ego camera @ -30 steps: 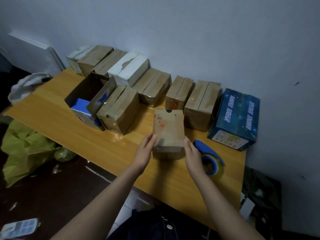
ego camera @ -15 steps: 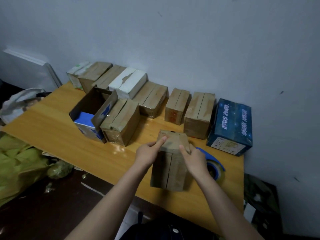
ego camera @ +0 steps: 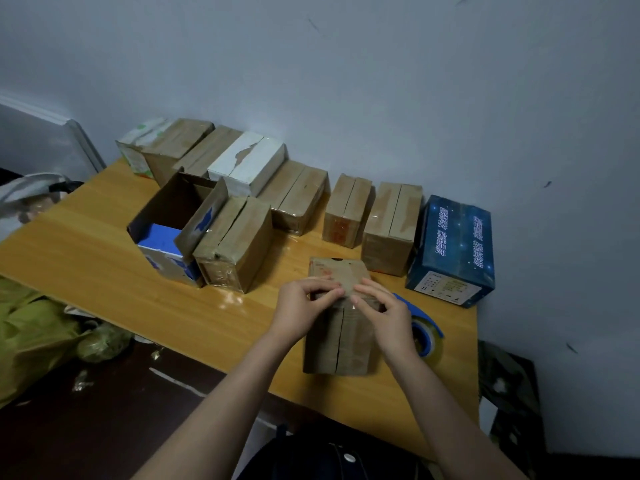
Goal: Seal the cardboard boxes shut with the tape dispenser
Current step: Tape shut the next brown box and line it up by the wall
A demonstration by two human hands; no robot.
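The left hand (ego camera: pixel 304 306) and the right hand (ego camera: pixel 388 317) meet on the far top edge of a brown cardboard box (ego camera: pixel 337 344). Both have their fingers curled over that edge, with the fingertips nearly touching at the middle. The thumbs lie on the face turned toward the person. A small glossy spot shows between the fingertips; it may be tape, but the view is too soft to tell.

A seam runs down the near face of this box from below the hands, and its two flaps stand slightly apart.

Just to the right of the right hand, partly hidden behind it, the blue tape dispenser (ego camera: pixel 427 329) lies on the wooden surface (ego camera: pixel 104 265). Neither hand touches it.

Beyond the right hand, a dark blue box (ego camera: pixel 450 251) sits near the wall (ego camera: pixel 381 81). Beyond both hands, a row of brown boxes (ego camera: pixel 391 230) lines the wall, with a white box (ego camera: pixel 247 164) among them. Beyond the left hand and to its left stands a brown box with glossy tape (ego camera: pixel 239 244). Touching that one on the far side from the hands is an open box (ego camera: pixel 173 206) with a blue carton (ego camera: pixel 159 237) in it.

Well to the left of the left hand, below the surface's edge, lies a yellow-green bag (ego camera: pixel 31 334).
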